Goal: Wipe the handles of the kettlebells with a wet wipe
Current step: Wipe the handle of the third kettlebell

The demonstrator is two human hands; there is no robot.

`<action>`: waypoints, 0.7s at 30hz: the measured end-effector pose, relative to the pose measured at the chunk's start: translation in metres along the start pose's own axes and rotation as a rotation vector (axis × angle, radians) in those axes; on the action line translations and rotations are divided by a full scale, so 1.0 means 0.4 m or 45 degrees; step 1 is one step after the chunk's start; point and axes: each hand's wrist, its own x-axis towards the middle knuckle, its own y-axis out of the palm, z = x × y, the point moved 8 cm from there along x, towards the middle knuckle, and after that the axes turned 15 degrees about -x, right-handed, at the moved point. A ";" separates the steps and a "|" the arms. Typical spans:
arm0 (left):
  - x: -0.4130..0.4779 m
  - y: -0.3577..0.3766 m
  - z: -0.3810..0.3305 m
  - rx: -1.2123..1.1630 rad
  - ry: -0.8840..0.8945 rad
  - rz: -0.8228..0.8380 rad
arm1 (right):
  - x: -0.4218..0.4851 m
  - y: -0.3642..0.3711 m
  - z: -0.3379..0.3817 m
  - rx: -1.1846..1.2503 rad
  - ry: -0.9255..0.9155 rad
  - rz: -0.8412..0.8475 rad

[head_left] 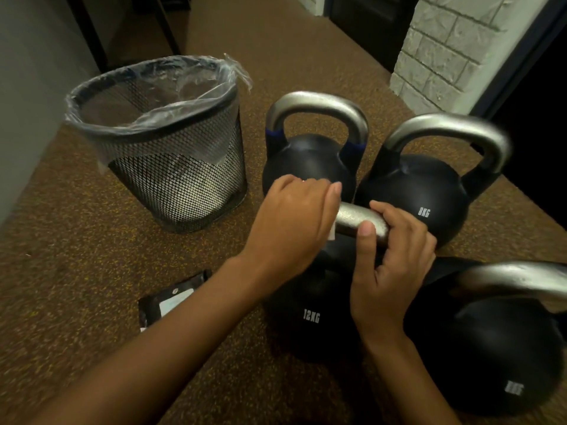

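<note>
Step in hand, by judgement: wiping the handle of the near-left kettlebell, marked 12KG (pixel 310 317), one of four black kettlebells standing close together on the speckled brown floor (pixel 92 240). The other three are a blue-banded kettlebell (pixel 310 164) at the rear left, an 8KG kettlebell (pixel 420 204) at the rear right, and a near-right kettlebell (pixel 497 357) whose marking is too blurred to read. A lined mesh waste bin (pixel 159 142) stands well to the left of the group, with pale material visible at its bottom. The 12KG handle (pixel 359 220) is bare grey metal with a rough, speckled sheen and lies between the two hands. The left hand (pixel 294 222) is closed over the left end of the handle; a small white edge, probably the wet wipe (pixel 332 233), shows beneath its fingers. The right hand (pixel 389 259) is curled around the right end, thumb on top, steadying it. The next move calls for drawing the wipe along the full arch of the handle, including the underside. A dark wipe packet (pixel 168 299) lies on the floor at near left.
</note>
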 end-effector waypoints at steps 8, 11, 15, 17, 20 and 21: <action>-0.031 -0.009 0.148 -0.719 -0.552 -0.159 | 0.001 0.000 -0.002 0.008 0.000 0.008; 0.001 -0.006 0.128 -0.385 -0.578 0.052 | 0.000 -0.001 -0.002 0.011 0.008 -0.007; 0.015 0.009 0.002 0.065 -0.057 0.158 | -0.002 0.000 -0.002 0.004 0.022 -0.021; 0.015 0.018 -0.016 0.069 0.008 0.122 | -0.002 0.000 -0.001 0.005 0.013 -0.027; -0.002 0.007 -0.014 0.053 0.091 0.029 | -0.001 0.000 0.000 0.008 -0.007 -0.023; -0.005 0.006 -0.008 0.024 0.087 0.029 | -0.001 0.001 0.000 0.007 -0.008 -0.019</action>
